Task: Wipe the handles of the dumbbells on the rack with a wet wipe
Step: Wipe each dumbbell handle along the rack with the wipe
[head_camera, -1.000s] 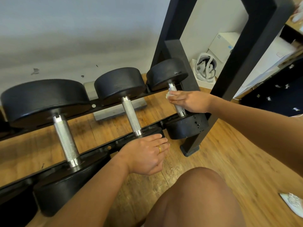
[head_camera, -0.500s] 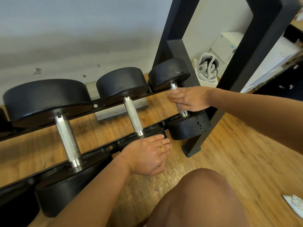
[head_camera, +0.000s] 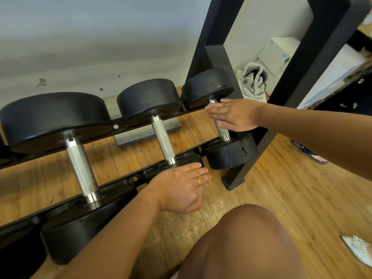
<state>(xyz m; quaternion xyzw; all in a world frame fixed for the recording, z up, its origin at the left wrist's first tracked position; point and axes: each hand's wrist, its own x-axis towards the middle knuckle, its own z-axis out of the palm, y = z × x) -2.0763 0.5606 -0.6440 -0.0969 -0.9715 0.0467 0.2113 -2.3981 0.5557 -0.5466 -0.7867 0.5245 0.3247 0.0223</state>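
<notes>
Your right grip (head_camera: 235, 115) has unclenched to flat fingers pressing the white wet wipe (head_camera: 207, 107) on the knurled steel handle (head_camera: 222, 132) of the rightmost black dumbbell (head_camera: 209, 87), which looks nearly done, while your left grip (head_camera: 181, 188) clasps the head of the middle black dumbbell (head_camera: 163, 141).

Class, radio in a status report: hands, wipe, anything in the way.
Left hand grips near head of middle dumbbell. Right hand flat, pressing wet wipe on right dumbbell handle. Nothing blocking.

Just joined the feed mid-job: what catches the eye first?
Three black round-headed dumbbells with knurled silver handles line the black steel rack. At the rightmost handle, the right hand lies flat over a white wet wipe; the left hand, gold-ringed, cups the middle dumbbell's near head.
</notes>
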